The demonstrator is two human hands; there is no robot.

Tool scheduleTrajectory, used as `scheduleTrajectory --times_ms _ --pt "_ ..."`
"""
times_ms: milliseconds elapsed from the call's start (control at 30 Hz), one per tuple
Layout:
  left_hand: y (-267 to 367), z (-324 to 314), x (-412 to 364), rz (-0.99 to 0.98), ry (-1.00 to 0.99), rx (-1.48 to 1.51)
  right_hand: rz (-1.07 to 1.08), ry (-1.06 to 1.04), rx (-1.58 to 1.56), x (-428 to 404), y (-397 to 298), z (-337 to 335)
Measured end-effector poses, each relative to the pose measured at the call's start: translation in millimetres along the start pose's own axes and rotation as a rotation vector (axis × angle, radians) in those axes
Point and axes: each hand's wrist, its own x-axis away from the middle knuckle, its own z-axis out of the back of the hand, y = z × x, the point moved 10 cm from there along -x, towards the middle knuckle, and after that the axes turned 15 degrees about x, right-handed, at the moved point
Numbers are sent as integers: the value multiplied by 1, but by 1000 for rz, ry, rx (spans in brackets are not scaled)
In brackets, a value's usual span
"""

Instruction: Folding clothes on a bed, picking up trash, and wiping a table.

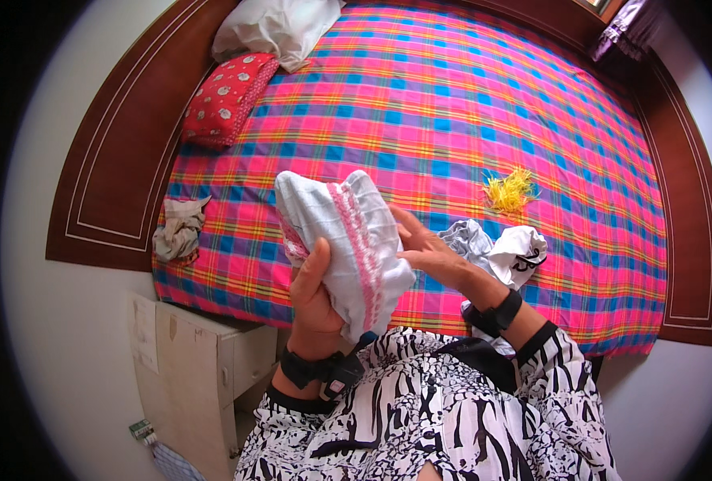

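A white folded cloth with pink patterned bands is held up in front of my body, above the near edge of the bed. My left hand grips its lower left side, thumb on the face of the cloth. On the cloth's right side is my right hand, fingers spread; its fingertips are partly behind the edge, so whether they grip cannot be told. Beyond my right wrist lie a crumpled light grey cloth and a white cloth with black marks. A bunch of yellow strands rests on the plaid bedsheet.
A red printed folded cloth or pillow and a white pillow lie at the bed's upper left. A crumpled beige cloth is near the left edge. Brown wooden boards flank the bed, and a pale cabinet stands at lower left.
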Motion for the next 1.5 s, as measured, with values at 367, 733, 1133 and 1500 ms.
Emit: scheduleTrajectory --times_ms 367,733,1133,1500 --pt "16 -1 -17 -183 -141 -258 108 263 505 6 -83 11" --pt "-48 47 -9 331 -176 -625 93 559 785 13 -97 80" --pt "-70 64 -17 364 -101 -310 19 599 494 23 -90 88" --pt "-45 57 -18 260 -21 106 83 516 841 35 -70 72"
